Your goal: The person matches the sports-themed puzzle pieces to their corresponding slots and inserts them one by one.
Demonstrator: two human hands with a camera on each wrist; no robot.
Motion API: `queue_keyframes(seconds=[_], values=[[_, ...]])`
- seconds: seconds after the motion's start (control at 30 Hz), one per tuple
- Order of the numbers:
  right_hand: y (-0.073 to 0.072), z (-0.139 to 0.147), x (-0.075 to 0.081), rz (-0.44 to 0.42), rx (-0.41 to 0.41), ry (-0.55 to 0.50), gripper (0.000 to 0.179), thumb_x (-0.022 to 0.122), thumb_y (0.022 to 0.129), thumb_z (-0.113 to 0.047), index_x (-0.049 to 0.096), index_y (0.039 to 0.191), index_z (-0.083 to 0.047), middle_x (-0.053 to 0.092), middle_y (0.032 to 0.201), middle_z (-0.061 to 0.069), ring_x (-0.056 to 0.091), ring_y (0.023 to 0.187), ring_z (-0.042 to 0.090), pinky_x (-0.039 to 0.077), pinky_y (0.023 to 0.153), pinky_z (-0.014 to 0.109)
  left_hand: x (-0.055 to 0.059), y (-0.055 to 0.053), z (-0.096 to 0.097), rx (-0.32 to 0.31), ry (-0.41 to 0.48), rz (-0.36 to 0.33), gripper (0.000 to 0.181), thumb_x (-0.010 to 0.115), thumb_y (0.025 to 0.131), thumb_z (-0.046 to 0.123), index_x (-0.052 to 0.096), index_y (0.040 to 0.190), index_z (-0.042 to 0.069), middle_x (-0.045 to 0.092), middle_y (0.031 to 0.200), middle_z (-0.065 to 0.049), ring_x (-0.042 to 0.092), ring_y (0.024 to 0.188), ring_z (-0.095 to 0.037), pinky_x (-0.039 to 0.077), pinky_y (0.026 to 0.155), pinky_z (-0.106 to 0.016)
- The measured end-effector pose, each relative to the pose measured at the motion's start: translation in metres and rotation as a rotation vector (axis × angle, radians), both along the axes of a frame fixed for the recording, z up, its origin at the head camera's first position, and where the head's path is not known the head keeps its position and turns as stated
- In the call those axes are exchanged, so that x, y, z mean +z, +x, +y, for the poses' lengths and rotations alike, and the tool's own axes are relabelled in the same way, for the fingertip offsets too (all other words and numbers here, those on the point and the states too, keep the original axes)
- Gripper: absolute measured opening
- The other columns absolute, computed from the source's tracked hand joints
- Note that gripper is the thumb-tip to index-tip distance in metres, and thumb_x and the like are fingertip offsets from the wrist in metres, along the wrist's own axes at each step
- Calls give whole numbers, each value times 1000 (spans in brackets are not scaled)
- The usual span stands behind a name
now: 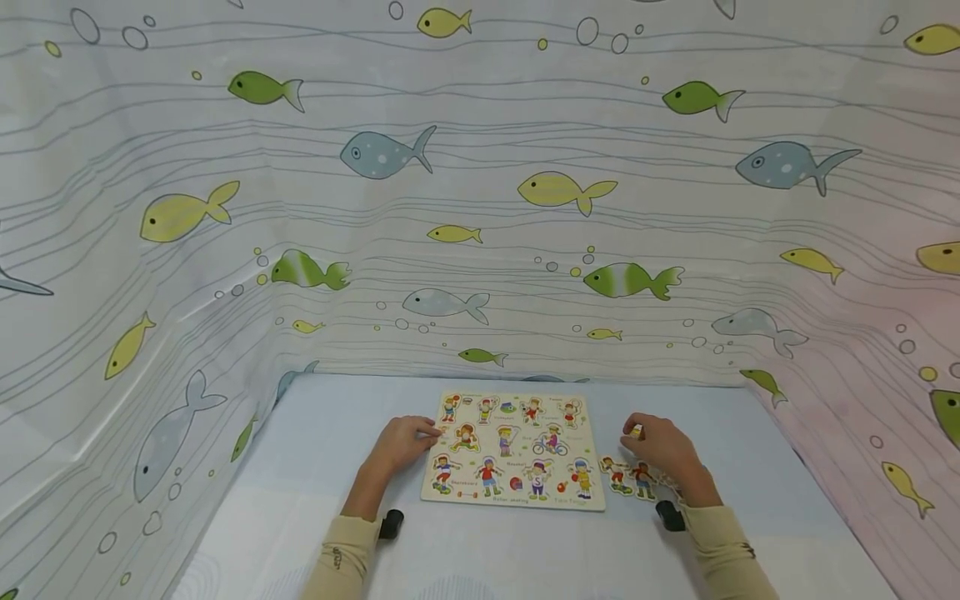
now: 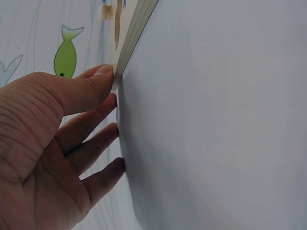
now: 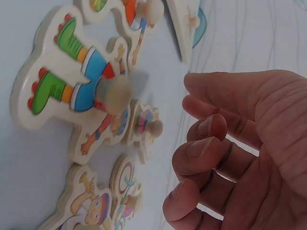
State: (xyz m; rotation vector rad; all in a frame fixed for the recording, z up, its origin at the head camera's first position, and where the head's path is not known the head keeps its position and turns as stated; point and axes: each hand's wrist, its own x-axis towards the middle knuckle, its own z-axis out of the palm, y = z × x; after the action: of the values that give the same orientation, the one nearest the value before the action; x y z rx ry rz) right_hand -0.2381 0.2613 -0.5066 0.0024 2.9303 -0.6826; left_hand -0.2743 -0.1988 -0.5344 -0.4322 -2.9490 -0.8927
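By the loose pieces (image 1: pixel 643 481), right hand (image 1: pixel 660 443) sits empty, slack-fingered (left hand (image 1: pixel 405 440) extended, touching puzzle board (image 1: pixel 487 442) edge); likely piece-picking step, needs a knob (image 3: pixel 117 94) pinch.

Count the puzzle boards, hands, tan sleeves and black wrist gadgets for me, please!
Puzzle board: 1
Hands: 2 (left hand, right hand)
Tan sleeves: 2 (left sleeve, right sleeve)
Black wrist gadgets: 2 (left gadget, right gadget)
Total: 7
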Motion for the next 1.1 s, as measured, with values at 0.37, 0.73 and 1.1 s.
queue_keyframes(seconds=[0.37,0.73,1.1], values=[[-2,14,-7,-9,-24,-19,21,68,92,-27,66,105,-11,61,83,3,54,69,20,45,55,33,0,-2,-1,-9,-7,12,11,76,86,13,80,96,12,70,115,-9,61,115,-33,45,101,-50],[3,20,-7,-25,-45,-44,23,67,93,-28,65,104,-9,60,83,6,53,66,21,44,51,34,1,-1,-1,-8,-8,13,12,76,85,11,80,97,10,70,115,-10,61,115,-35,45,101,-51],[1,24,-13,-13,-34,-26,19,66,94,-26,65,102,-9,59,82,5,52,66,21,42,51,34,2,1,0,-4,10,13,11,77,85,11,80,96,11,70,116,-10,61,116,-35,44,102,-51]])
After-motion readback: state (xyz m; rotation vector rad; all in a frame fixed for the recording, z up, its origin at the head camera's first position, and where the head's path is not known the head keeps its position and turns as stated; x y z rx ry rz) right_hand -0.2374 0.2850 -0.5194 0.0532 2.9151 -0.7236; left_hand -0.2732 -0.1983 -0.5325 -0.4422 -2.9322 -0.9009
